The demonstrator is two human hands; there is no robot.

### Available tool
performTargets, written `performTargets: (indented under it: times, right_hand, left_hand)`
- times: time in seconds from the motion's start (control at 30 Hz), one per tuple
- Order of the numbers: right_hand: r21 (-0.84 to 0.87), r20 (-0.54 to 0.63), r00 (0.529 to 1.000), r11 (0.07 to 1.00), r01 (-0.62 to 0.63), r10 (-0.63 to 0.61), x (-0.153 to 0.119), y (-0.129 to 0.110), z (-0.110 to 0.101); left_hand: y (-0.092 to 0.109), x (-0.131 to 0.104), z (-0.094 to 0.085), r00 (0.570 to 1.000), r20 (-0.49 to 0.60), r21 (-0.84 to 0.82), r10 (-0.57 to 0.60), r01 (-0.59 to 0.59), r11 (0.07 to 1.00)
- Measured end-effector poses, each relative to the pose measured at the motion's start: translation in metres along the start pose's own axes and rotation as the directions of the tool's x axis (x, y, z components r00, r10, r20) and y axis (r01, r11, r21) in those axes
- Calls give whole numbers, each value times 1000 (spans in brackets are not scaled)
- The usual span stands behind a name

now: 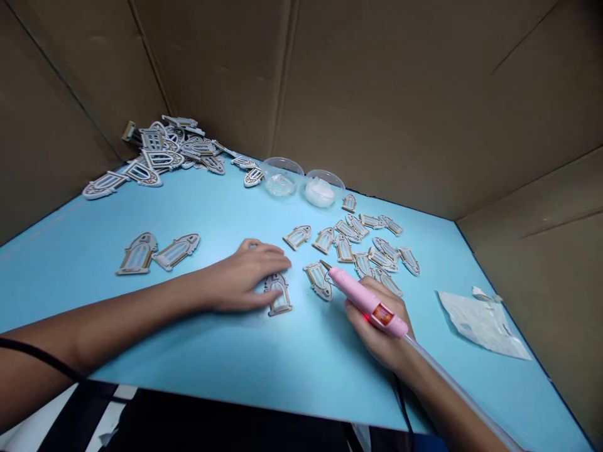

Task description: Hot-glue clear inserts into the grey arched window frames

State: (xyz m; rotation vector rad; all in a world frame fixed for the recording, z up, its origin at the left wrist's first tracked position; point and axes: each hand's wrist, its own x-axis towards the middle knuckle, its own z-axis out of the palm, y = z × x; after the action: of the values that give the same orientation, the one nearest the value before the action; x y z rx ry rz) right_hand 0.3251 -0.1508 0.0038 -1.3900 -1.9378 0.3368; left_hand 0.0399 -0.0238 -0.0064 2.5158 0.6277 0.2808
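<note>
My right hand (pixel 384 326) is closed around a pink pen-shaped glue gun (pixel 360 295), its metal tip pointing left above a small arched window-shaped piece (pixel 320 282). A clear tube or stick trails from the gun's rear along my forearm. My left hand (pixel 257 270) lies low over the table, fingers stretched out and thumb apart. Between that thumb and the fingers is another arched window piece (pixel 281 304), flat on the table and partly covered; the thumb overlaps it. Whether the fingers press on it I cannot tell.
Several finished-looking window pieces (pixel 345 249) lie right of centre, and two (pixel 137 254) at the left. A heap of them (pixel 160 154) fills the back left corner. Two clear cups (pixel 325 187) stand by the cardboard wall (pixel 367 94). A plastic bag (pixel 480 323) lies right on the blue table (pixel 226 364).
</note>
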Motion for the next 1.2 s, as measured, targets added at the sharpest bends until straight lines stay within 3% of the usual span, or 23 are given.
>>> performTargets:
  times: [0.03, 0.1, 0.17, 0.23, 0.3, 0.37, 0.43, 0.6, 0.73, 0.8, 0.9, 1.0, 1.13, 1.2]
  right_hand:
    - [-2, -3, 1000, 1000, -3, 3, 1, -1, 0]
    - [-3, -17, 1000, 1000, -17, 17, 2, -1, -2]
    - [7, -32, 999, 999, -35, 35, 4, -1, -2]
    - [19, -47, 998, 999, -37, 38, 5, -1, -2]
    - [20, -59, 998, 1000, -22, 23, 6, -1, -2]
    - [14, -58, 998, 1000, -1, 2, 7, 0, -1]
    - [13, -52, 999, 1000, 13, -13, 7, -1, -1]
    - [23, -38, 999, 1000, -5, 5, 7, -1, 0]
    - [24, -32, 999, 1000, -14, 15, 6, 0, 1]
    - [22, -33, 999, 1000, -9, 9, 6, -1, 1]
    - [22, -30, 1000, 1000, 4, -3, 6, -1, 2]
    - [28, -14, 1000, 1000, 11, -10, 5, 0, 3]
    - [28, 91, 994, 998, 62, -64, 2, 5, 6]
    - [35, 137, 986, 995, 96, -100, -1, 6, 10]
  left_hand:
    - [-6, 1, -3, 992, -89, 50, -89, 93, 994]
    - [-19, 1, -9, 936, -266, 122, -229, 269, 955]
    - [-24, 0, -15, 912, -335, 134, -234, 292, 947]
    - [-21, -2, -16, 965, -234, 80, -119, 141, 987]
    - [-13, -4, -12, 998, -49, -24, 43, -45, 999]
    - [-5, -6, -6, 986, 96, -92, 138, -129, 987]
    - [-2, -6, -2, 981, 148, -80, 128, -117, 990]
    - [-1, -6, -4, 986, 148, 109, -74, 58, 992]
    - [6, -5, -4, 980, 176, 129, -96, 73, 989]
    - [9, -3, -2, 971, 177, 129, -161, 139, 982]
    - [6, -4, 1, 966, 90, 189, -244, 224, 956]
    - [-1, -7, 0, 989, 24, 152, -147, 141, 978]
    - [-6, -9, 2, 992, 84, -42, -99, 103, 994]
    - [-4, -8, 8, 997, 41, -69, -69, 72, 995]
